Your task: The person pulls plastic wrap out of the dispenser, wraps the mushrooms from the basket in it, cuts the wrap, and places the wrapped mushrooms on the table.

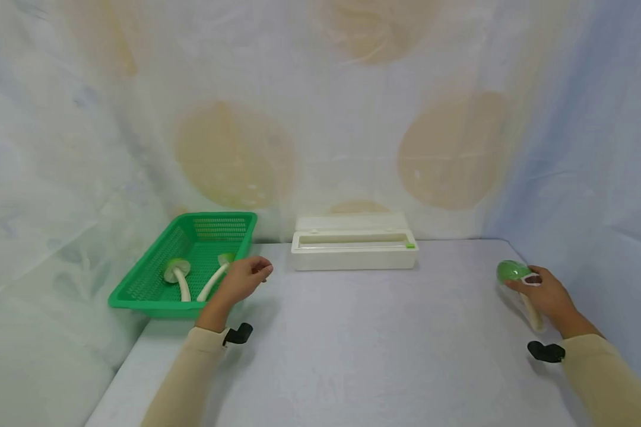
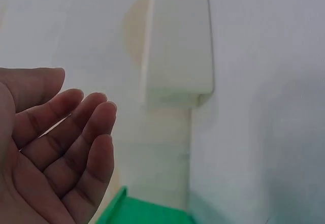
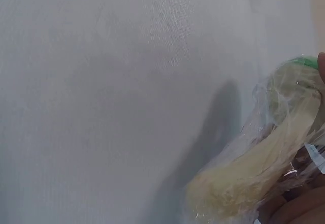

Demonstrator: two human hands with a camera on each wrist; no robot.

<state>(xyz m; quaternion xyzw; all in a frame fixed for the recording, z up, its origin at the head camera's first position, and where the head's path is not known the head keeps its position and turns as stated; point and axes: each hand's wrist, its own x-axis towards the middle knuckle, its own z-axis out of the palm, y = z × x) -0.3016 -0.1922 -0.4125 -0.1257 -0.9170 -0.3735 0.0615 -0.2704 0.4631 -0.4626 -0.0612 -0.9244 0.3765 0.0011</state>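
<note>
At the table's right side my right hand (image 1: 552, 295) grips a toy-like mushroom (image 1: 511, 270) with a green cap and a pale stem. Clear plastic film covers this mushroom in the right wrist view, its stem (image 3: 254, 168) pointing down and toward the left. A white band shows by the fingers; what it belongs to is unclear. My left hand (image 1: 244, 279) hovers beside the green basket (image 1: 160, 307), fingers loosely bent and holding nothing. Inside the basket lie two unwrapped green-capped mushrooms, one with its cap (image 1: 177, 270) to the left, the other stem (image 1: 212, 284) partly near my wrist.
A long white cling-film dispenser (image 1: 352, 261) stands at the back middle with its lid raised and a small green slider at its right end. Patterned sheeting (image 1: 347, 118) hangs behind the white table (image 1: 374, 344) and along both sides.
</note>
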